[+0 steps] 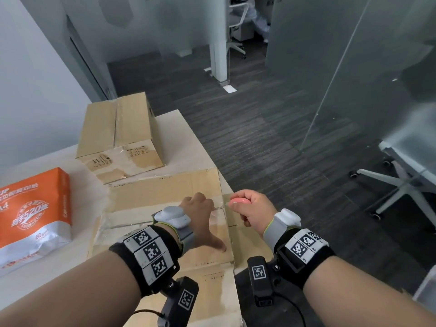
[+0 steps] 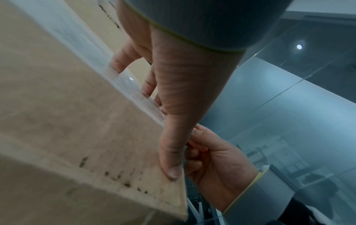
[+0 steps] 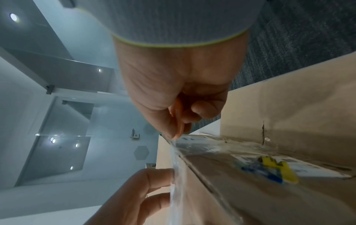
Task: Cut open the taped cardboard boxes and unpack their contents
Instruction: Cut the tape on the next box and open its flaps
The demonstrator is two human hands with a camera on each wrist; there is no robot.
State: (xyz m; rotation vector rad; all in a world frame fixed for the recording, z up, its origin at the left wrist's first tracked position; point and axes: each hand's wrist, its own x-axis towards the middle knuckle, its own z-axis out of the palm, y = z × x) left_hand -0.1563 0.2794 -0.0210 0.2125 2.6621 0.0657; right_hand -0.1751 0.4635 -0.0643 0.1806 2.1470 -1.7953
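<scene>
A low cardboard box [image 1: 165, 197] [image 2: 67, 106] [image 3: 269, 175] lies near me on the table, sealed with clear tape [image 1: 132, 224] [image 2: 77, 38] [image 3: 174, 167] along its top seam. My left hand [image 1: 200, 215] [image 2: 173, 91] [image 3: 144, 190] presses flat on the lid, fingers on the tape, thumb stretched toward me. My right hand [image 1: 250, 208] [image 2: 212, 159] [image 3: 173, 91] grips a small pink cutter [image 1: 237, 200] [image 3: 179, 121], its tip at the box's right edge where the tape folds over. A second taped box [image 1: 120, 135] stands behind.
An orange and white pack of A4 paper [image 1: 35, 208] lies at the left on the pale table [image 1: 80, 246]. The table's right edge runs just beside the near box, with dark carpet below. A white office chair [image 1: 401, 185] and glass partitions [image 1: 354, 67] stand at the right.
</scene>
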